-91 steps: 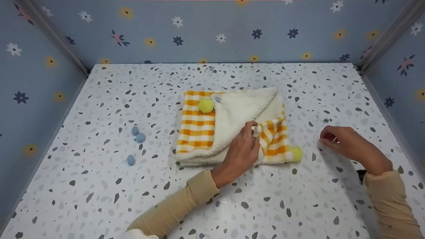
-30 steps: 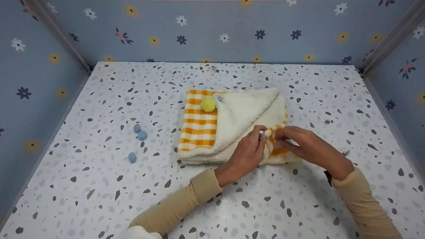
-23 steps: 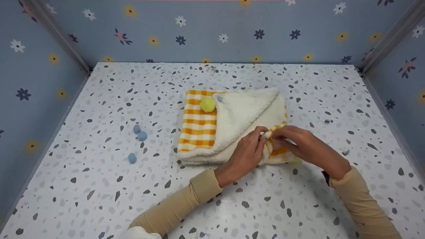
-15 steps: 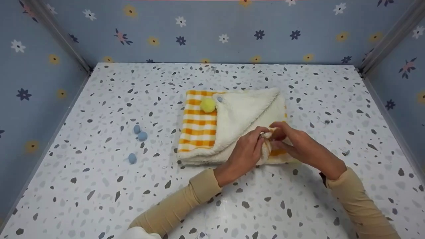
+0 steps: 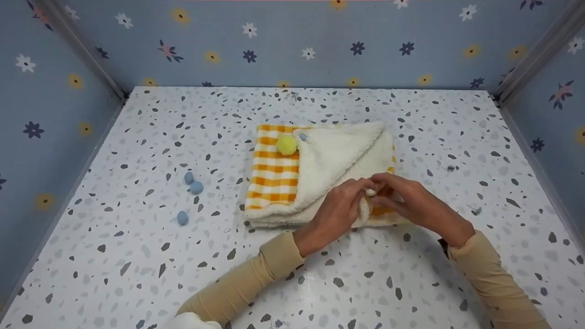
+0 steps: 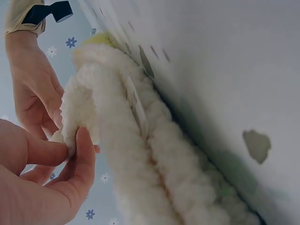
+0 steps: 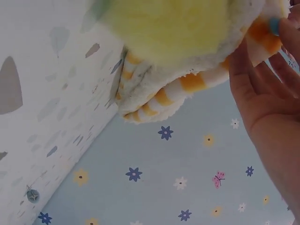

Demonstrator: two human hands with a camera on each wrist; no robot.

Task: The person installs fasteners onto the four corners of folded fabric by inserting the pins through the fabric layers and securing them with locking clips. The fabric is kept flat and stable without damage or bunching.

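Note:
A folded blanket (image 5: pixel 274 173), orange-and-white check with a fluffy white lining, lies mid-table. My left hand (image 5: pixel 336 208) pinches a raised fold of it at the near right; the left wrist view shows thumb and finger on the fleecy lining (image 6: pixel 78 105). My right hand (image 5: pixel 422 203) meets it from the right, its fingers gripping the same fold. A small blue piece (image 7: pixel 274 26) shows beside the right fingers against the checked cloth. One yellow pompom (image 5: pixel 286 145) lies at the upper left of the blanket; another pompom (image 7: pixel 168 30) hangs close to the right wrist camera.
Three blue egg-shaped pieces (image 5: pixel 183 218) lie left of the blanket, and a small blue piece (image 5: pixel 303 137) sits at the flap's corner. Small star-shaped pieces (image 5: pixel 450 168) lie to its right. Blue flowered walls (image 5: pixel 320 41) enclose the speckled table (image 5: pixel 137 274).
My right hand has come in from the table on the right to the blanket's fold. Its fingers have worked closer to my left fingertips, while the left hand has kept its hold.

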